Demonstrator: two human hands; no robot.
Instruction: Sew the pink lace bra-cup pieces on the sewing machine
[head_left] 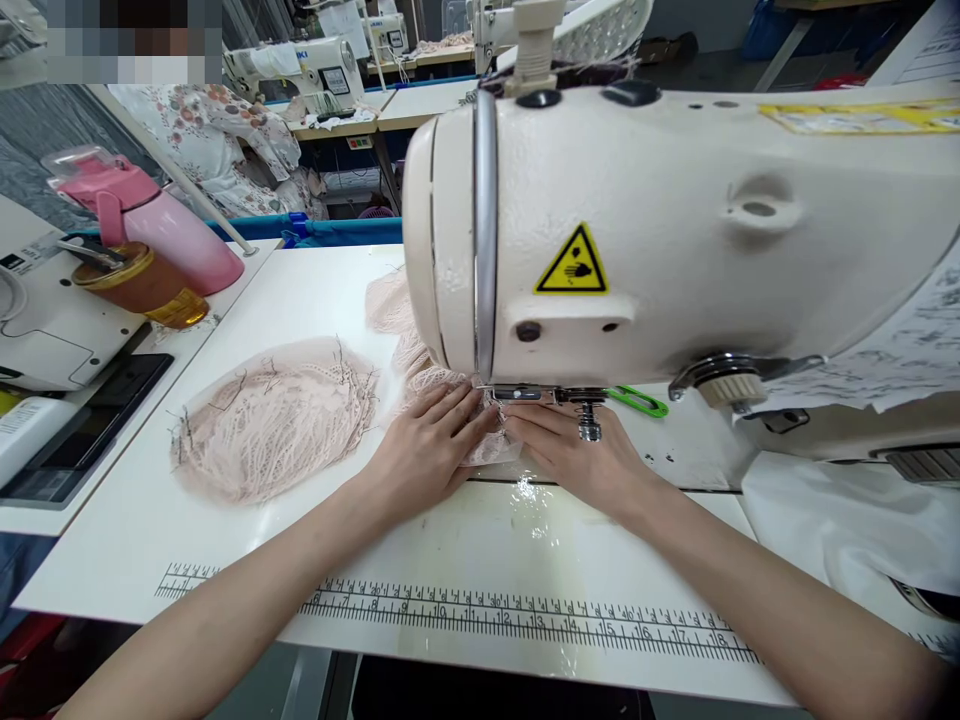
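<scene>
Pale pink lace fabric (429, 374) lies under the head of a white sewing machine (637, 240). My left hand (431, 440) rests flat on this lace, its fingers stretched toward the needle area. On the other side, my right hand (574, 450) reaches under the machine head at the lace's right edge; its fingertips are partly hidden by the machine, so its hold is unclear. A separate oval pile of pink lace (277, 420) with loose dark threads sits to the left of my left hand.
A printed ruler (480, 612) runs along the table's front edge. Green thread snips (637, 401) lie behind my right hand. At left are a pink bottle (172, 225), an amber cup (146, 290) and a dark phone (97, 420). A person in floral clothing (217, 150) is behind.
</scene>
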